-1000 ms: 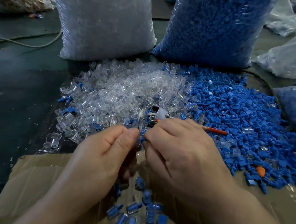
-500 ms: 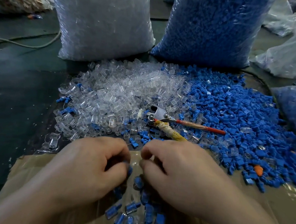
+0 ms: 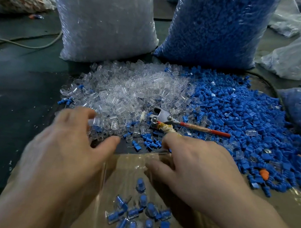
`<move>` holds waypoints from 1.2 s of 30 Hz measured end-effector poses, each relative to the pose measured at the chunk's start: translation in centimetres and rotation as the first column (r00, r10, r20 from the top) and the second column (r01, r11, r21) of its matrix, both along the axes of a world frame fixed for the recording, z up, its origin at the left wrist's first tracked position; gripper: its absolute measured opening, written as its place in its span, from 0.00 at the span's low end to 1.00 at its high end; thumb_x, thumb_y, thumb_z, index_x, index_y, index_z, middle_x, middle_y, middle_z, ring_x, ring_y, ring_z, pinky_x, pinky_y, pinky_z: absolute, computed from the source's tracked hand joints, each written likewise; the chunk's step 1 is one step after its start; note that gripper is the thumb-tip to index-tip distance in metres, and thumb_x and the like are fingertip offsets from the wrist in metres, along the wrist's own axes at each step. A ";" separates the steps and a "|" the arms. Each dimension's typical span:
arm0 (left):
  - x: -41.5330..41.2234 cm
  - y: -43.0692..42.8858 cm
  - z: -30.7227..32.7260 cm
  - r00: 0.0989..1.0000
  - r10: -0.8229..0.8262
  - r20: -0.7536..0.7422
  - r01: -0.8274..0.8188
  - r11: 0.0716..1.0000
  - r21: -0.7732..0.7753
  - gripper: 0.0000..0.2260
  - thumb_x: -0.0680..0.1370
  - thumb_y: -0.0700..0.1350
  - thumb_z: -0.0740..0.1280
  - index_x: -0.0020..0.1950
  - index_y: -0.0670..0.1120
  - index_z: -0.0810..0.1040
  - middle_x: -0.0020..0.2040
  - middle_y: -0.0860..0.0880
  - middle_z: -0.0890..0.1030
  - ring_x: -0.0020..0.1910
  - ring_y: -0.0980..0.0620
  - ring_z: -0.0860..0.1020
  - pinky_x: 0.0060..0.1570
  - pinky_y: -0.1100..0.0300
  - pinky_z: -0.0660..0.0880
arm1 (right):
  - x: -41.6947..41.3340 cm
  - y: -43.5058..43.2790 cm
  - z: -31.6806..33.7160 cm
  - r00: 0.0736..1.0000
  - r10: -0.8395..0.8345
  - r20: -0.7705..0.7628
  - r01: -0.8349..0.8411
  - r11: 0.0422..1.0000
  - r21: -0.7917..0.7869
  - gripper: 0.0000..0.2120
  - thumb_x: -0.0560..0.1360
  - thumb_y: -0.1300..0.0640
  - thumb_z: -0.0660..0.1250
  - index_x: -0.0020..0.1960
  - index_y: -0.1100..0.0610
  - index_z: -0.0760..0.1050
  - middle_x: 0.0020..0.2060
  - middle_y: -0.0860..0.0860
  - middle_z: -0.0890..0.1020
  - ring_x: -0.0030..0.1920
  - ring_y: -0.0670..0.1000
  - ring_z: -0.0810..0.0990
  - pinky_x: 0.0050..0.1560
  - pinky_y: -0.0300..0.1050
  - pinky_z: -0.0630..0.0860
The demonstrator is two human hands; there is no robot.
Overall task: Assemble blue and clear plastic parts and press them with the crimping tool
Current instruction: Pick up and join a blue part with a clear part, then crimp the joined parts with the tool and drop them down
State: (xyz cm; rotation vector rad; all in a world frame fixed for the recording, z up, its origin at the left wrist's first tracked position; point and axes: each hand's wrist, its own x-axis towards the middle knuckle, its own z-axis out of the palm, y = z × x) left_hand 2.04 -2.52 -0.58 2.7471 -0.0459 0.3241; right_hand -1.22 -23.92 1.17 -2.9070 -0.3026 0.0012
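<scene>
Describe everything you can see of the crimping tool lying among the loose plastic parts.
The crimping tool lies flat where the clear pile meets the blue pile. Its metal head is bare grey, with bolts and a square notch, and points left. The thin red-sleeved handle runs right over blue parts. The tape-wrapped handle, yellowish, angles toward the right hand, which covers its end. Whether that hand grips it cannot be told.

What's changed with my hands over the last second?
The hands, earlier pinched together on a part, dropped and came apart: the left hand now reaches forward to the clear parts, the right hand to the blue parts by the crimping tool. The tool stayed put.
</scene>
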 end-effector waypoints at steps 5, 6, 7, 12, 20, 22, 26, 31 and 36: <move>0.3 -0.6 -0.2 0.976 0.106 -0.192 -0.058 0.969 0.239 0.50 0.58 0.83 0.52 0.74 0.57 0.58 0.67 0.48 0.71 0.58 0.44 0.79 0.50 0.47 0.79 | 1.1 1.2 -1.3 0.997 -0.044 0.068 0.050 0.995 -0.086 0.28 0.72 0.25 0.53 0.57 0.47 0.62 0.48 0.45 0.79 0.42 0.55 0.78 0.27 0.44 0.54; 0.2 -1.0 -0.2 0.976 0.074 -0.206 -0.025 0.972 0.232 0.50 0.59 0.81 0.55 0.75 0.57 0.59 0.67 0.49 0.71 0.58 0.46 0.79 0.51 0.49 0.78 | 1.3 1.5 -1.4 0.996 -0.035 0.077 0.042 0.995 -0.088 0.27 0.73 0.26 0.54 0.57 0.48 0.63 0.49 0.46 0.79 0.43 0.56 0.79 0.27 0.43 0.52; 0.2 -1.3 -0.3 0.978 0.033 -0.205 0.009 0.979 0.201 0.47 0.62 0.79 0.59 0.75 0.56 0.60 0.67 0.50 0.71 0.59 0.47 0.78 0.52 0.49 0.77 | 1.4 1.7 -1.5 0.996 -0.024 0.090 0.032 0.995 -0.090 0.26 0.74 0.28 0.54 0.57 0.49 0.63 0.50 0.47 0.79 0.44 0.56 0.79 0.27 0.44 0.50; 0.1 -1.9 -1.4 0.964 -0.224 -0.140 0.233 0.971 0.047 0.28 0.74 0.57 0.71 0.72 0.56 0.70 0.60 0.56 0.71 0.47 0.55 0.76 0.48 0.60 0.72 | 1.8 2.1 -1.9 0.994 -0.008 0.113 0.013 0.999 -0.044 0.19 0.77 0.34 0.58 0.53 0.49 0.66 0.47 0.48 0.78 0.43 0.56 0.80 0.26 0.44 0.50; 0.0 -2.8 -1.7 0.945 -0.324 0.048 0.327 0.935 -0.138 0.07 0.74 0.46 0.72 0.52 0.50 0.83 0.52 0.59 0.75 0.44 0.67 0.75 0.45 0.78 0.70 | 2.4 1.5 -3.0 0.992 -0.006 0.126 0.004 1.000 0.015 0.11 0.79 0.52 0.61 0.43 0.49 0.60 0.42 0.48 0.76 0.40 0.57 0.79 0.32 0.48 0.65; -0.1 -2.8 -1.5 0.945 -0.320 0.059 0.326 0.933 -0.154 0.06 0.75 0.48 0.69 0.49 0.50 0.83 0.50 0.58 0.76 0.47 0.66 0.76 0.53 0.80 0.67 | 2.4 1.5 -3.0 0.992 -0.003 0.125 0.002 1.000 0.008 0.09 0.79 0.52 0.61 0.43 0.48 0.62 0.42 0.48 0.76 0.40 0.57 0.78 0.32 0.47 0.65; -0.1 -2.7 -1.5 0.947 -0.313 0.073 0.321 0.927 -0.195 0.04 0.75 0.46 0.71 0.48 0.51 0.83 0.47 0.60 0.78 0.52 0.66 0.75 0.51 0.81 0.66 | 2.5 1.6 -2.8 0.993 -0.002 0.117 0.005 1.000 -0.021 0.03 0.79 0.51 0.62 0.47 0.48 0.71 0.41 0.48 0.76 0.39 0.55 0.78 0.31 0.46 0.63; -0.2 -2.6 -1.7 0.959 -0.264 0.098 0.282 0.906 -0.317 0.09 0.74 0.40 0.74 0.50 0.52 0.84 0.46 0.62 0.79 0.51 0.69 0.75 0.50 0.82 0.65 | 2.5 1.6 -2.6 0.993 -0.001 0.114 0.004 1.000 -0.029 0.08 0.79 0.51 0.62 0.44 0.47 0.64 0.38 0.46 0.70 0.34 0.55 0.72 0.29 0.46 0.62; -0.5 -2.6 -2.0 0.972 -0.207 0.110 0.234 0.884 -0.405 0.07 0.76 0.47 0.69 0.51 0.59 0.80 0.46 0.63 0.80 0.50 0.69 0.76 0.43 0.73 0.73 | 2.3 1.4 -2.5 0.993 0.008 0.114 -0.003 0.999 -0.047 0.09 0.79 0.53 0.61 0.44 0.48 0.61 0.37 0.46 0.69 0.30 0.51 0.64 0.25 0.44 0.55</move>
